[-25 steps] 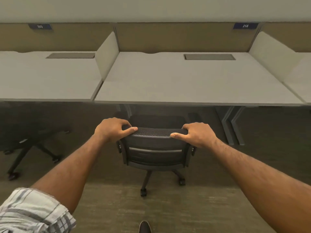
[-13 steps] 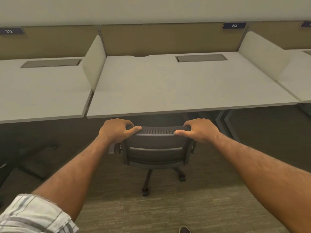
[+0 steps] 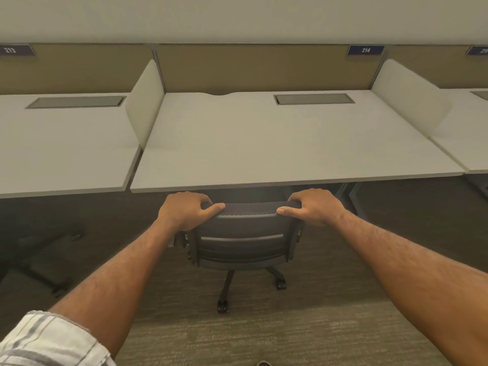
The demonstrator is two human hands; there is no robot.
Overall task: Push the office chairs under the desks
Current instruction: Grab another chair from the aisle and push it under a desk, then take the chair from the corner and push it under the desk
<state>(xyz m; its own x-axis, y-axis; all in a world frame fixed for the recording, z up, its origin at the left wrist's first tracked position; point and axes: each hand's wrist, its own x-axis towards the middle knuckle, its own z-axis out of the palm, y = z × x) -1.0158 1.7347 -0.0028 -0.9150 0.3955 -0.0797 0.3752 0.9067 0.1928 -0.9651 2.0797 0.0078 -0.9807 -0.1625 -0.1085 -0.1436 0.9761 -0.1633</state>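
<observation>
Our left hand point(image 3: 184, 210) and right hand point(image 3: 315, 206) are each clamped on a top corner of the office chair point(image 3: 241, 240) backrest. The surface point(image 3: 264, 143) edge lies just ahead of our knuckles, the seat already beneath it, so we push straight forward.

A brown wall panel point(image 3: 264, 67) runs along the far side with little blue number signs, 213 point(image 3: 12, 50) on the left and 214 point(image 3: 365, 50) on the right, white side boards point(image 3: 145, 101) stand up, and brown carpet point(image 3: 237, 336) covers the near floor.
</observation>
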